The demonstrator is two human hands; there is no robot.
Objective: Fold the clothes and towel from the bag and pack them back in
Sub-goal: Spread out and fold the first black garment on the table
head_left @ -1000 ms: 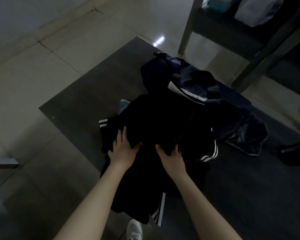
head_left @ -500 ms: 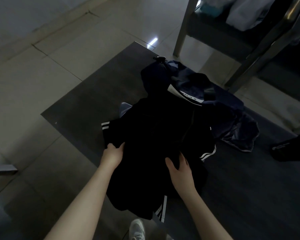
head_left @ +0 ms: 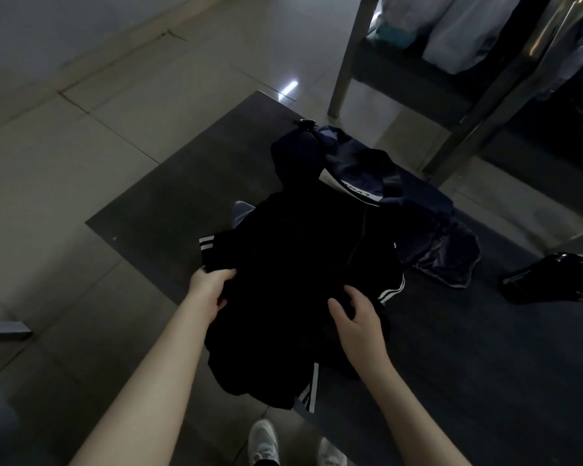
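Note:
A black jacket with white stripes (head_left: pixel 293 264) lies spread on a dark table (head_left: pixel 169 196), its lower part hanging over the near edge. My left hand (head_left: pixel 206 290) grips the jacket's left edge just below the striped cuff. My right hand (head_left: pixel 357 314) lies on the jacket's lower right, fingers loosely bent on the cloth. Behind the jacket sits a crumpled navy bag (head_left: pixel 384 183), partly covered by it. A bit of grey cloth (head_left: pixel 241 210) peeks out at the jacket's upper left.
A small black object (head_left: pixel 549 277) lies at the table's right. A metal rack (head_left: pixel 458 72) with pale bundles stands beyond the table on the tiled floor (head_left: pixel 64 163). White shoes (head_left: pixel 266 442) show below the near edge.
My left hand slid from flat on the jacket's middle to its left edge and took hold there. My right hand shifted right and down on the cloth.

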